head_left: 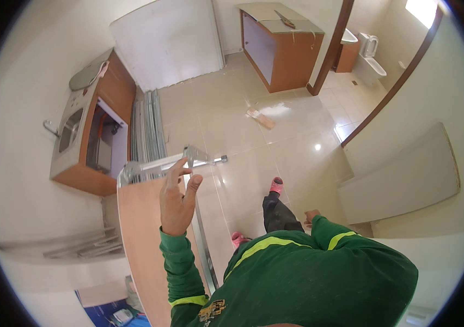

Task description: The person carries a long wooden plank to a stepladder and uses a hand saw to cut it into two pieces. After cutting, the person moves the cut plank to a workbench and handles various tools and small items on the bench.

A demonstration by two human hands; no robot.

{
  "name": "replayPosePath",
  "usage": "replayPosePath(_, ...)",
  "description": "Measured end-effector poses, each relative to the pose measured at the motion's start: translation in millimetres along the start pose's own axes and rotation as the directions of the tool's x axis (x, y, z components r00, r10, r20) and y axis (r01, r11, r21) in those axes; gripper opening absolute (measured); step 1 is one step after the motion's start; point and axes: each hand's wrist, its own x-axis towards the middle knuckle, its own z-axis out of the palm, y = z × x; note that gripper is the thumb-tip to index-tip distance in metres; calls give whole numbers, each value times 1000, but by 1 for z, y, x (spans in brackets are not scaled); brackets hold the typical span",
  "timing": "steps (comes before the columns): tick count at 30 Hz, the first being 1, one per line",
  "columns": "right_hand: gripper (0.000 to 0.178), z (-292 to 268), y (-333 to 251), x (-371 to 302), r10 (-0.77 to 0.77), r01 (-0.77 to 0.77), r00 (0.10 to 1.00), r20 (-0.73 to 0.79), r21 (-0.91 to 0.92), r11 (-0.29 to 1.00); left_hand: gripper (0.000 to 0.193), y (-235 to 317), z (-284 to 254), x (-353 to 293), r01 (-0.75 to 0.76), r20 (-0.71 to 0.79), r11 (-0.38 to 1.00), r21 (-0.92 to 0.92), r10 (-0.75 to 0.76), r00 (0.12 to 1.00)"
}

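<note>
L hand (pixel 176 206) was up in front of the body, forearm coming in from the lower edge, green sleeve (pixel 177 264) down to the wrist. Fingers half curled & part-spread, thumb well off them, nothing seen in its hold. It showed over the near side of the metal frame (pixel 158 164) at the end of the wood-topped platform (pixel 142 218); touching or just above, couldn't tell. R hand (pixel 312 216) hung low by the R side, fingers loosely bent, partly hidden; couldn't tell if it had hold of anything.

Platform stood L of the person, its metal rail (pixel 205 256) along the R edge. Floor (pixel 248 182) was pale glossy tile, w/ white dust & a short brownish piece (pixel 261 118) on it. Long metal strips (pixel 149 122) lay bundled past the platform. White panel (pixel 166 46) leaned on the far wall, a grey board (pixel 406 177) on the R wall. Thru the doorway: toilet (pixel 370 62).

Containers: sink basin (pixel 71 131) set in the counter (pixel 63 159), L wall; compartment below uncovered, a dark item (pixel 115 128) inside, too small to tell. Far brown cabinet (pixel 297 60) had cardboard (pixel 259 11) & a tool (pixel 285 20) on top, contents hidden.
</note>
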Motion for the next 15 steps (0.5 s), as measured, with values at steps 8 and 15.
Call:
replayPosePath(8,48,5,-118,94,-36,25,997,74,145,989,73,-138,84,105,181,-16,913,365,-189,982)
replayPosePath(15,49,-62,-193,151,-233,253,963,137,-159,954,72,-196,144,100,476,-180,637,607,-473,862)
